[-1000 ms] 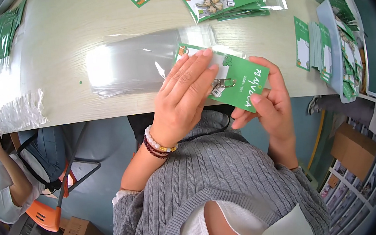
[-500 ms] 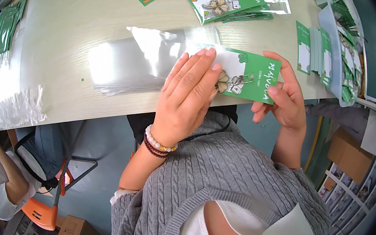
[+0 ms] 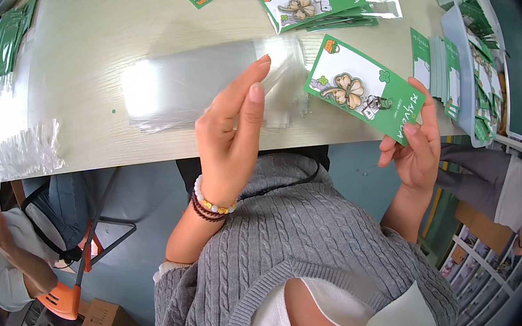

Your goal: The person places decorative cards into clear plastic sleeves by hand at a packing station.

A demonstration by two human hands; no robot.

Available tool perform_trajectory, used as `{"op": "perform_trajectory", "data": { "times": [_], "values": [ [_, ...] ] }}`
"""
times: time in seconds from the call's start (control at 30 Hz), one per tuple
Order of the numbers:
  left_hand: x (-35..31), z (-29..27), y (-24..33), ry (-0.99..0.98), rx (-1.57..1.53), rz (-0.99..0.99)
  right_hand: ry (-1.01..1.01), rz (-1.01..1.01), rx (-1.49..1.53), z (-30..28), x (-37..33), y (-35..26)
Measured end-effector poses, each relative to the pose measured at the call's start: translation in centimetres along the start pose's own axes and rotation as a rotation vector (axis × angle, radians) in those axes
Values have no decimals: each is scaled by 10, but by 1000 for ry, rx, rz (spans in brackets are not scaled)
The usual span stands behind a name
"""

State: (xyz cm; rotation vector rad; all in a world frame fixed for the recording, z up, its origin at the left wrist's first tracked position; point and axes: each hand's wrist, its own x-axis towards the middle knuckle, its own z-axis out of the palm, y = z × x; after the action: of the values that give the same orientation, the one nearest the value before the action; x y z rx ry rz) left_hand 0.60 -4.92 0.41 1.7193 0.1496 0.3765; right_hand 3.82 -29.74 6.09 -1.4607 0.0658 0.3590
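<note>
My right hand (image 3: 417,148) grips the lower right end of a green-and-white card (image 3: 374,110) between thumb and fingers. A brown clover-shaped charm (image 3: 348,90) and a small metal clasp (image 3: 375,105) are on its front. The card tilts above the table's near edge, apart from my other hand. My left hand (image 3: 231,124) is held side-on with fingers stretched and thumb a little apart, nothing visible between them. It hovers by the near right part of a stack of clear plastic sleeves (image 3: 200,83), partly covering it.
A pile of similar carded charms in sleeves (image 3: 320,5) lies at the far side. To the right, upright cards (image 3: 439,75) stand beside a pale blue bin (image 3: 452,28) full of cards. More clear sleeves (image 3: 27,148) lie at the left. Other people sit or stand at both sides.
My left hand has come off the card and turned side-on, moving left toward the sleeves. My right hand has carried the card right, tilting it more steeply and baring its whole front.
</note>
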Motion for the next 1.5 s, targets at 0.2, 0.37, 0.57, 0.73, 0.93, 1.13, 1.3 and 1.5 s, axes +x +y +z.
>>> {"op": "perform_trajectory", "data": {
  "times": [0.2,0.37,0.57,0.73,0.93,1.13,1.3,1.5],
  "values": [
    [3,-10,1,-7,564,487,-2,-14,58,-3,1,3],
    [3,-5,19,-259,467,230,-16,-13,60,-6,1,6],
    [20,-29,16,-500,811,578,-31,24,84,-11,-1,8],
    [25,-26,19,-545,932,593,-70,53,101,-11,-1,8],
    [31,-18,19,-530,1076,712,-89,51,130,-13,-2,11],
    [34,-6,10,-352,894,490,-98,60,168,-10,-3,15],
    [24,-1,7,-160,597,354,-41,52,112,21,-1,17],
    [7,20,6,-103,436,242,15,14,158,59,0,22]
  ]
}}
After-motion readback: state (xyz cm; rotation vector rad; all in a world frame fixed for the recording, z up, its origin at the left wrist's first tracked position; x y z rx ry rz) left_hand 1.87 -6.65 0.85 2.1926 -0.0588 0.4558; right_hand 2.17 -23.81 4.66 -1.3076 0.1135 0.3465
